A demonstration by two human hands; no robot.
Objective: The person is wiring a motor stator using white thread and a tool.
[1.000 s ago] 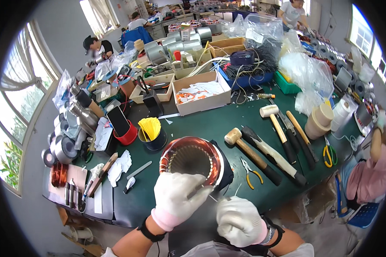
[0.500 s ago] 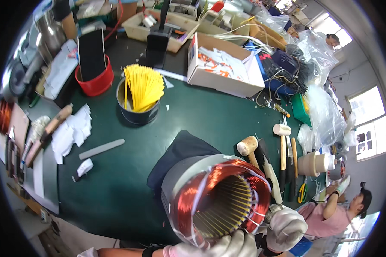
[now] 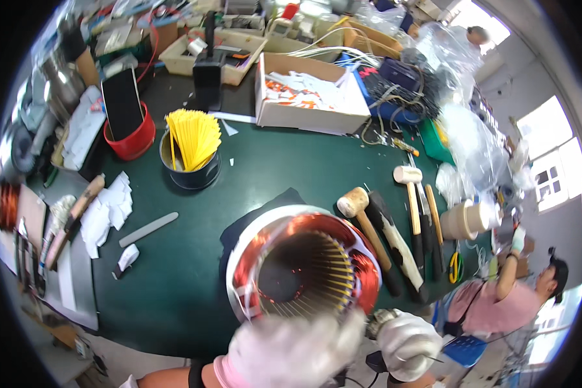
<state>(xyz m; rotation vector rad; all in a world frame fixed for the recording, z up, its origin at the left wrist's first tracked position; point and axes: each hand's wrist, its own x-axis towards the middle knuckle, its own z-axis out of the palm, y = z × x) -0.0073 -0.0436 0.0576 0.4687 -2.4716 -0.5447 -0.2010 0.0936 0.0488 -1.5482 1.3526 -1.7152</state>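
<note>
A large motor stator (image 3: 304, 262) with a pale outer ring, copper windings and a slotted bore stands on a dark cloth (image 3: 252, 216) on the green table (image 3: 174, 284). My left hand (image 3: 284, 352), in a white glove and blurred, lies over the stator's near rim; its grip is unclear. My right hand (image 3: 404, 343), also gloved, is curled into a fist just right of the stator's near edge, with a thin dark piece sticking out of it.
Two mallets (image 3: 362, 213) and long tools lie right of the stator, beside a tape roll (image 3: 462, 220). Behind it are a black can of yellow strips (image 3: 191, 145), a red cup (image 3: 132, 139) and a cardboard box (image 3: 304, 103). A person in pink (image 3: 498, 301) works at right.
The view has dropped close over the stator, which now fills the lower middle. Both gloved hands stay at its near rim; the right one sits slightly off to the right.
</note>
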